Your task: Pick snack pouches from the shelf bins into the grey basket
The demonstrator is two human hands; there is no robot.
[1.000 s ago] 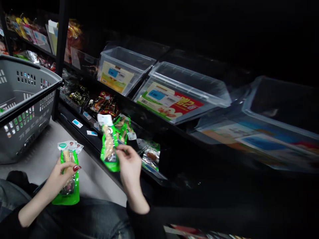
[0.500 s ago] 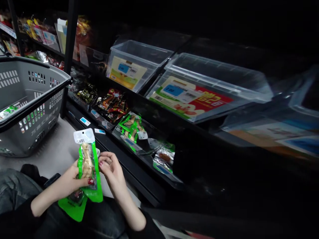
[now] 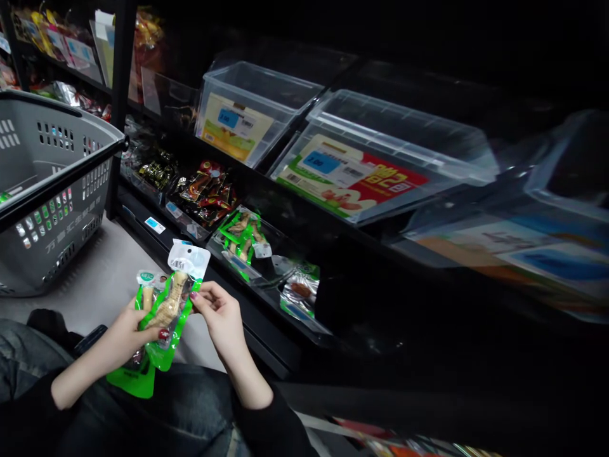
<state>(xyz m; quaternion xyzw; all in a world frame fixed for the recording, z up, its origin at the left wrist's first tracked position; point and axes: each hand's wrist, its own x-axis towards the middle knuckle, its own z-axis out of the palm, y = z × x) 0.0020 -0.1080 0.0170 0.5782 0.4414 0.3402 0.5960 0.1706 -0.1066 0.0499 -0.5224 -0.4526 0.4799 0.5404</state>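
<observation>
Several vacuum-sealed snack packets with green edges are fanned out in front of me. My left hand (image 3: 122, 333) is closed around their lower part, its thumb across the front. The front packet (image 3: 172, 304) has a clear window with a pale, drumstick-like piece of food, and a white top with a hang hole. It leans to the right. Behind it, another green packet (image 3: 137, 382) shows at the left, partly covered by the hand. My right hand (image 3: 222, 311) pinches the front packet's right edge between thumb and fingers.
A grey shopping basket (image 3: 90, 162) stands at the left on the pale floor. Similar green packets (image 3: 242, 238) lie in the low shelf bin, beside dark-red packets (image 3: 209, 193). Above are clear plastic bins (image 3: 390, 136) with price labels. A black shelf post (image 3: 122, 82) rises behind the basket.
The front packet has swung to the right, fanning away from the one behind, whose white top now shows. My right hand now grips its edge. The view has shifted slightly.
</observation>
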